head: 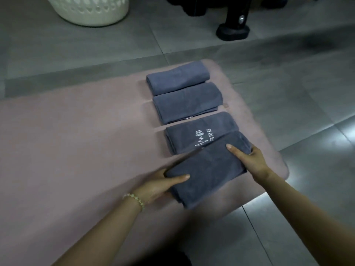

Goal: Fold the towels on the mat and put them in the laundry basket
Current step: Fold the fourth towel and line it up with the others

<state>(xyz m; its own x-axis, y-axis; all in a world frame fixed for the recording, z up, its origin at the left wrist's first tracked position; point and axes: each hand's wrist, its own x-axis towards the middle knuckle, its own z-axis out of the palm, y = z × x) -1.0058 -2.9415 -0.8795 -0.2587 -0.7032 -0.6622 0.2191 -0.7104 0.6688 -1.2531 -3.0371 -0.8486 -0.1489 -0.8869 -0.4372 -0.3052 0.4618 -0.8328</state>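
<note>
Folding looks finished: the left hand [159, 184] and right hand [249, 160] clasp the ends of a folded slate-blue terry towel [207, 169] near the pink foam mat's [76, 141] 5 o'clock corner, thumbs on top, fingers curled beneath, its far edge overlapping the logo-stitched folded towel [199, 131]. Two more folded blue towels [184, 89] lie toward 12. Next, probably carrying everything to the cream perforated plastic laundry basket [90, 12] at 11 o'clock.
</note>
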